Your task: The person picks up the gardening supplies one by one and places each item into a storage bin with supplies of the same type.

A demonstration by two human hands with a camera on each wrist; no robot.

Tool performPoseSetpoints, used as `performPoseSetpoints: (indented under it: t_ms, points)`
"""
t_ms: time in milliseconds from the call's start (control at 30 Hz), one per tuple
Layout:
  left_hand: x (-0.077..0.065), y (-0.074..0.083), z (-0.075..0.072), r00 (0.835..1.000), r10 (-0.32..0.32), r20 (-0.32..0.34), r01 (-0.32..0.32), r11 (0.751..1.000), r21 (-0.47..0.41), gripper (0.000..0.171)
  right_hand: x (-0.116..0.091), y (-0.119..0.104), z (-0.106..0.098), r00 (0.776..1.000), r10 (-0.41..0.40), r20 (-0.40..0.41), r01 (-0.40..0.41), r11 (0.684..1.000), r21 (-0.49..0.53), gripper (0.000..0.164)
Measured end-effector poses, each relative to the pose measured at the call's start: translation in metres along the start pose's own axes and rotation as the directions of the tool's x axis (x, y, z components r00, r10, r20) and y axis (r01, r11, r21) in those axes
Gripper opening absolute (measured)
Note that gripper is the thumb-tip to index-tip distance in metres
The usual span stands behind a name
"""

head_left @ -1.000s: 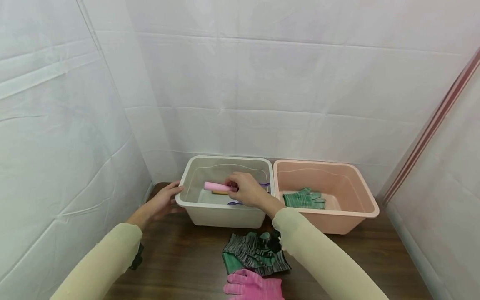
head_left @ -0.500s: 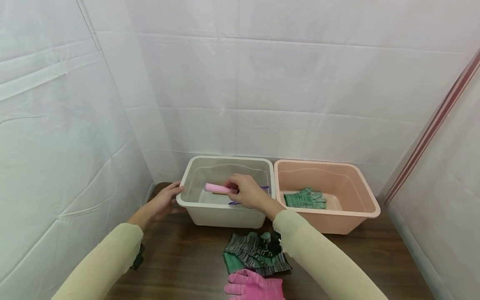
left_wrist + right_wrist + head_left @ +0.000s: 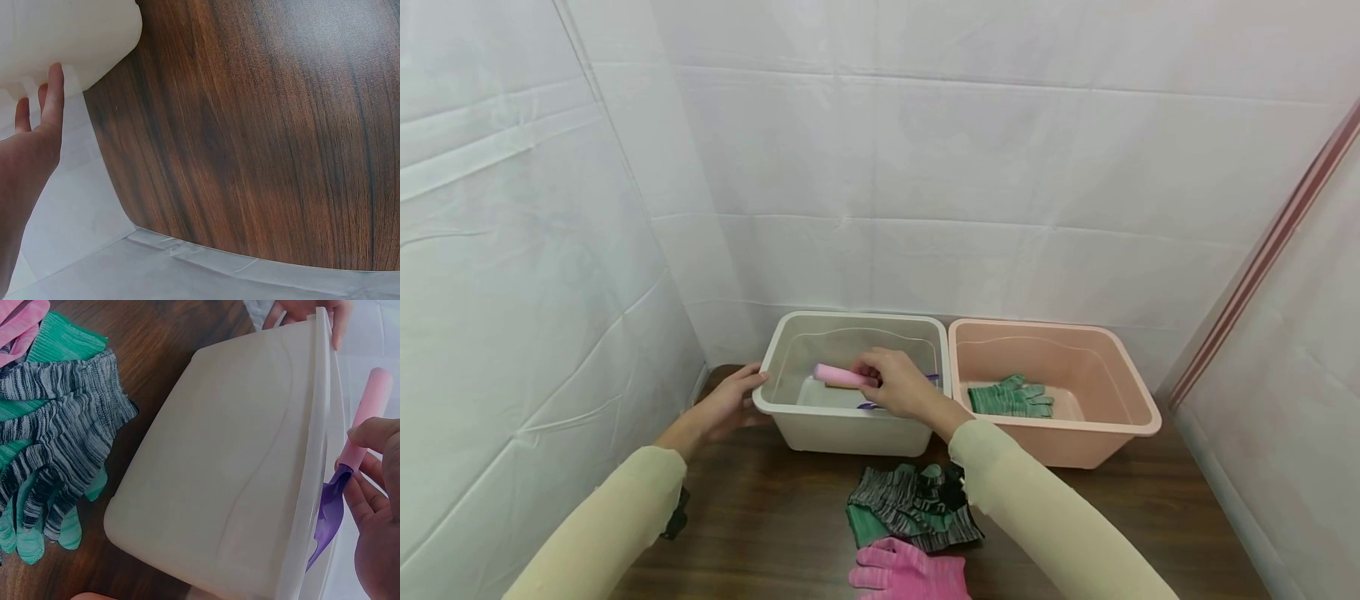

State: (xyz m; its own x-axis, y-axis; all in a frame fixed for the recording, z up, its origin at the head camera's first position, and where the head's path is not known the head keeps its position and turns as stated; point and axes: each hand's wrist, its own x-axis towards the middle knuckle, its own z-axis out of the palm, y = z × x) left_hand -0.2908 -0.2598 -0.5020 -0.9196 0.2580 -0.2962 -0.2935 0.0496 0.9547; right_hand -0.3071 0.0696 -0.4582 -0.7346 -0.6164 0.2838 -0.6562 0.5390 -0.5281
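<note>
Comparing the head view with that of a second ago, we find the pink-handled tool [image 3: 835,375] shifted slightly rightward over the white box [image 3: 850,433]; we judge its handling unfinished. The right hand [image 3: 891,380] pinches the pink handle [image 3: 373,394], purple end [image 3: 331,503] near the rim [image 3: 305,469], while the left hand [image 3: 724,402] lies spread against the box's left end.

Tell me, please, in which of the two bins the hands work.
The white bin on the left: the left hand touches its edge; the right hand holds a pink-handled tool over it. No hand is at the peach bin beside it.
</note>
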Motion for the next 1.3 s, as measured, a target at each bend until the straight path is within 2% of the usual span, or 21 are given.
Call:
performPoseSetpoints:
  t_ms: [400, 667, 967, 1300]
  points:
    - [-0.001, 0.0, 0.0, 1.0, 0.01, 0.002, -0.01, 1.0, 0.011, 0.061, 0.0, 0.004, 0.002, 1.0, 0.008, 0.006, -0.008, 1.0, 0.002, 0.016]
    - [0.001, -0.002, 0.0, 1.0, 0.007, -0.012, -0.007, 1.0, 0.006, 0.06, -0.003, 0.01, -0.001, 0.999, 0.045, 0.002, -0.045, 0.999, -0.006, 0.023]
    - [0.002, -0.002, 0.0, 1.0, 0.006, 0.006, -0.006, 1.0, 0.005, 0.061, -0.014, 0.017, -0.006, 0.997, 0.069, 0.019, -0.068, 0.997, -0.037, 0.03]
    - [-0.002, -0.002, -0.002, 1.0, 0.013, 0.006, -0.013, 1.0, 0.0, 0.061, -0.025, 0.024, -0.016, 0.995, 0.1, 0.022, -0.1, 0.995, -0.005, 0.03]
